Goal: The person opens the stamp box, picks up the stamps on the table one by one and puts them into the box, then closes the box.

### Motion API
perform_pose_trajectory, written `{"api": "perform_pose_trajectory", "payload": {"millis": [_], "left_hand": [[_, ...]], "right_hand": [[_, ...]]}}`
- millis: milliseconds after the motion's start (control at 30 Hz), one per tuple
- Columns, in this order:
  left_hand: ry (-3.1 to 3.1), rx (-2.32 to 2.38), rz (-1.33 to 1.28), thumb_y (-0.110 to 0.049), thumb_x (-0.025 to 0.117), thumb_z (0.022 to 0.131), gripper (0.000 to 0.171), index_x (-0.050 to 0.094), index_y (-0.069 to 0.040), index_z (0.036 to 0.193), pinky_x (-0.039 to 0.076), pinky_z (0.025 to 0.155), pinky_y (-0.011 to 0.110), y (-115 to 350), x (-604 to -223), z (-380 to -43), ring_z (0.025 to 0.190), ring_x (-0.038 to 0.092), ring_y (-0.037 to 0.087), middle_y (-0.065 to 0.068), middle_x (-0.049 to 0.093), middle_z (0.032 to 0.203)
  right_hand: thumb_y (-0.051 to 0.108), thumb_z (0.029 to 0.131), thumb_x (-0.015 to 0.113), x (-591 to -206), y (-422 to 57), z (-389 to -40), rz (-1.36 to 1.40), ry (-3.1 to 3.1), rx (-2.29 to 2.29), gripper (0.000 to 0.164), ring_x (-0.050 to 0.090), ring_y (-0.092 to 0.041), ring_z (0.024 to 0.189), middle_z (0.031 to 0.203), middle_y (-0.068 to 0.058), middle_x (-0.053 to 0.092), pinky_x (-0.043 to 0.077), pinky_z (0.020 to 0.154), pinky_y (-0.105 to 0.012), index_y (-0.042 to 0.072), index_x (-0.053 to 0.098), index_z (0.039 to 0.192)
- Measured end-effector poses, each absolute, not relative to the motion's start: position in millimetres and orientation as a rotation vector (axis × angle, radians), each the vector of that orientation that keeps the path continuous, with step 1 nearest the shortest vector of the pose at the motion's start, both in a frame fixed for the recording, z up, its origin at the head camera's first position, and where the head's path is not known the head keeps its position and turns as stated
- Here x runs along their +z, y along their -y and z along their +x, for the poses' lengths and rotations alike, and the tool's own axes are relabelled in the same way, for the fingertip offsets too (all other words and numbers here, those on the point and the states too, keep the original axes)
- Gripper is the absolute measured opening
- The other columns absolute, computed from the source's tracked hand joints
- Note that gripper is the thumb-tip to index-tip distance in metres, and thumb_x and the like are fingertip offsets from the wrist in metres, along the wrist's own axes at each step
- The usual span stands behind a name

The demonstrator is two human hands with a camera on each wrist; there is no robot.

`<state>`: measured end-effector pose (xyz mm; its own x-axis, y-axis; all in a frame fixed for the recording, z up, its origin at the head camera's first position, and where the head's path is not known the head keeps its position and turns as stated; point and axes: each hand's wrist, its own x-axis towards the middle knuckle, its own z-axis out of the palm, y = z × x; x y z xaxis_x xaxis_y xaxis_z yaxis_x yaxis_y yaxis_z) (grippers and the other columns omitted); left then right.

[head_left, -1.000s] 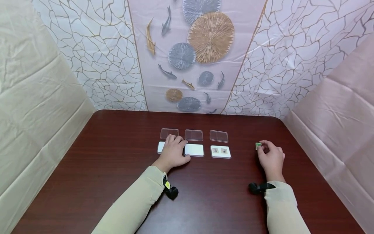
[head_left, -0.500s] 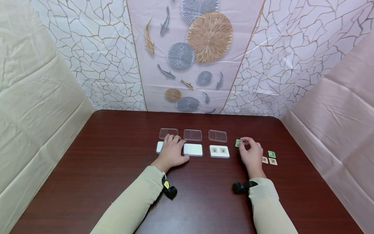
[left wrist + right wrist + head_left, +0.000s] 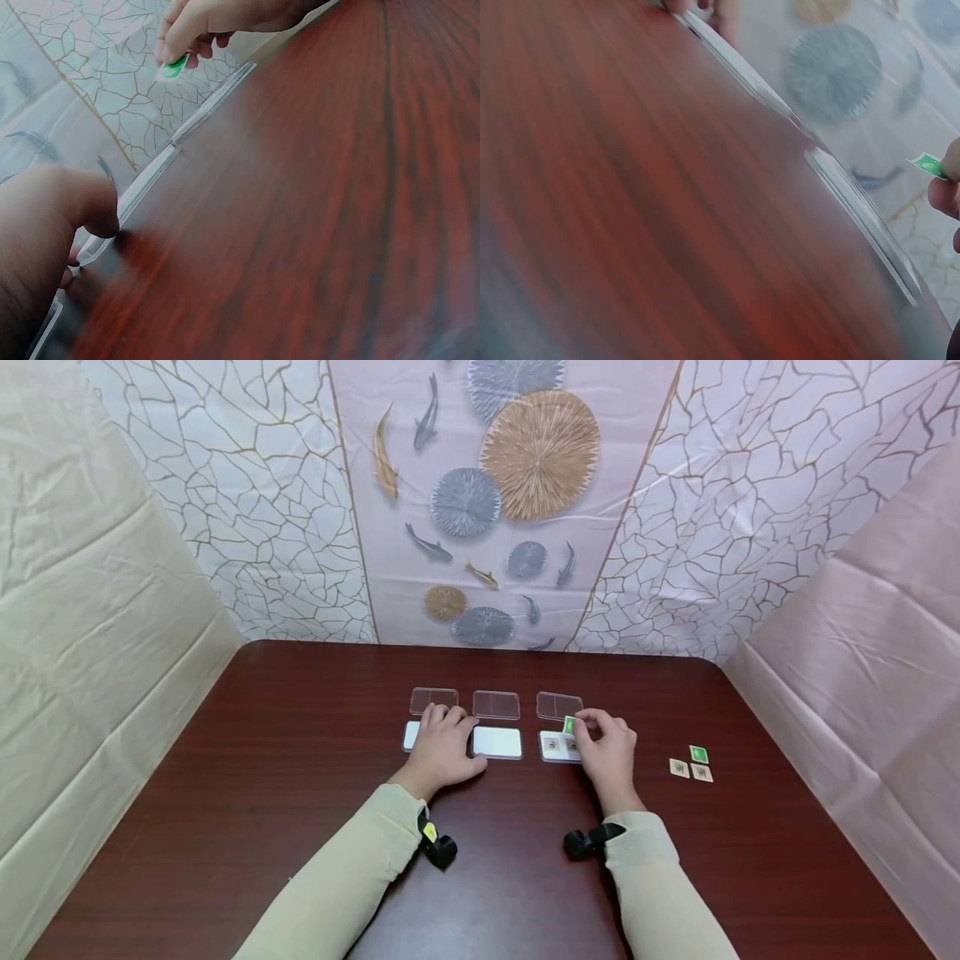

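Note:
Between thumb and fingertips my right hand (image 3: 607, 756) pinches a small green stamp (image 3: 569, 725) with a white border. It holds the stamp above the far edge of the right white case (image 3: 558, 757), overlapping it in the head view. Two beige stamps (image 3: 552, 744) lie side by side on that case; the hand partly covers the right one. My left hand (image 3: 441, 750) rests palm down with spread, relaxed fingers, between the left white case (image 3: 410, 737) and the middle white case (image 3: 497, 742). Its thumb (image 3: 101, 214) and index finger are right at the middle case's left end.
Three clear lids (image 3: 496, 704) lie in a row behind the cases. At right on the dark wood table (image 3: 495, 877) lie another green stamp (image 3: 698, 754) and two beige stamps (image 3: 679, 768). Patterned cloth (image 3: 465, 585) hangs behind the table.
My right hand has carried the green stamp leftward from the table's right side to above the right case, uncovering the stamps at right. The left hand stays in place.

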<state>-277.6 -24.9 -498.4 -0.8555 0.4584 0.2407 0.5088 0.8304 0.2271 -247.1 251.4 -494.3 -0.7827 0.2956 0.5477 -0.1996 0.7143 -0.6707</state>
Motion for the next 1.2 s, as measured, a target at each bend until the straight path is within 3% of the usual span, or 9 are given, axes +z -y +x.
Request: {"api": "perform_pose_trajectory", "payload": {"millis": [367,1000,1200], "left_hand": [[2.849,-0.408,-0.739,-0.050,0.065,0.082,0.065,0.061,-0.017,0.138,0.016,0.120,0.056,25,-499,-279,0.125,0.043,0.031,0.003,0.057,0.133],[2.833,-0.483,-0.737,-0.047,0.070,0.079,0.056,0.070,-0.018,0.127,0.015,0.121,0.055,31,-496,-283,0.126,0.045,0.030,0.001,0.061,0.128],[2.843,-0.514,-0.738,-0.046,0.070,0.080,0.055,0.070,-0.017,0.127,0.013,0.121,0.055,31,-496,-283,0.127,0.045,0.030,0.001,0.061,0.129]], "right_hand": [[0.013,0.090,0.070,-496,-205,-251,0.005,2.346,1.022,0.007,0.057,-0.026,0.089,0.078,-0.006,0.071,0.024,0.103,-0.052,0.010,0.075,0.094],[0.014,0.088,0.070,-498,-143,-258,0.170,2.491,0.815,0.006,0.056,-0.026,0.085,0.070,0.003,0.068,0.029,0.100,-0.057,0.014,0.075,0.091],[0.015,0.090,0.069,-495,-135,-258,0.198,2.565,0.685,0.008,0.057,-0.027,0.089,0.067,0.004,0.065,0.029,0.104,-0.059,0.015,0.075,0.095]]}}
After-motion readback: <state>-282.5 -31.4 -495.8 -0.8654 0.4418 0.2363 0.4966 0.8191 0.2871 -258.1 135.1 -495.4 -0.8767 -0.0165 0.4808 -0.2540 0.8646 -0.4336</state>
